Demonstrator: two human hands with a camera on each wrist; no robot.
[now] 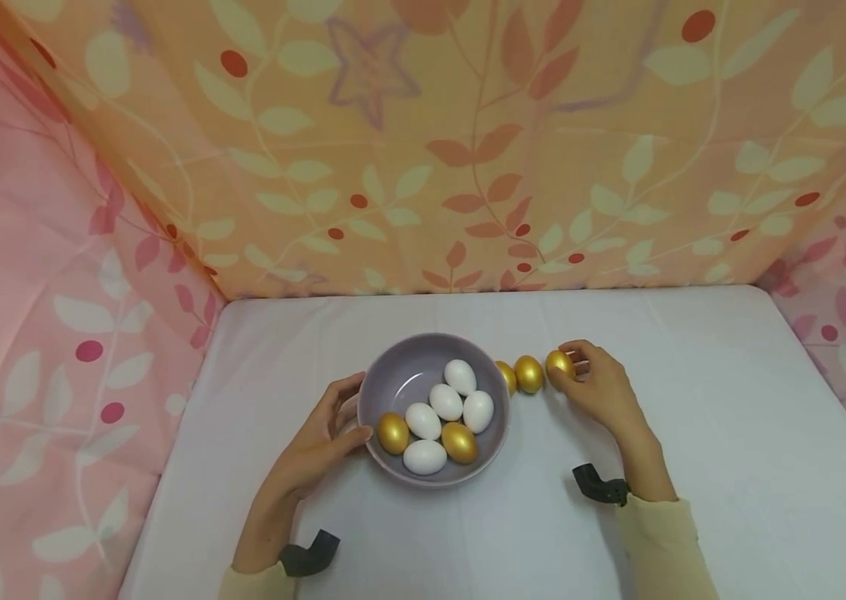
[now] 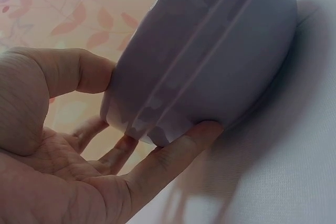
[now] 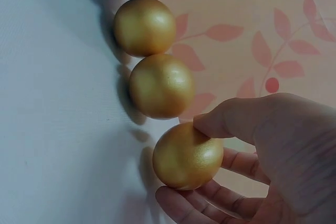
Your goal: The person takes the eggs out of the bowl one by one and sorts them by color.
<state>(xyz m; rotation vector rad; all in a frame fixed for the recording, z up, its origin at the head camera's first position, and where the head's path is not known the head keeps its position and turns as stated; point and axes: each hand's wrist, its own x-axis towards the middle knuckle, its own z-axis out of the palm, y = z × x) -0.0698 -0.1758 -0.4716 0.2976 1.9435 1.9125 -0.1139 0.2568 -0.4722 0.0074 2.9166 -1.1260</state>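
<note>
A purple-grey bowl (image 1: 390, 375) stands on the white-covered table, with several white eggs (image 1: 446, 402) and two golden eggs (image 1: 460, 442) inside. At its left side my left hand (image 1: 323, 437) holds the bowl; in the left wrist view the thumb touches near the rim and the fingers lie against the outer wall. To the right of the bowl, my right hand (image 1: 603, 387) grips a golden egg (image 3: 186, 156) between thumb and fingers. Two more golden eggs form a row beside the bowl: the middle egg (image 3: 161, 86) and the egg nearest the bowl (image 3: 144, 27), partly hidden by it in the head view.
The white tablecloth (image 1: 513, 533) spreads around the bowl and eggs. An orange leaf-patterned cloth (image 1: 423, 167) hangs behind the table, with pink patterned cloth (image 1: 32, 350) at the left and right. A dark wrist mount (image 1: 310, 554) sits on each forearm.
</note>
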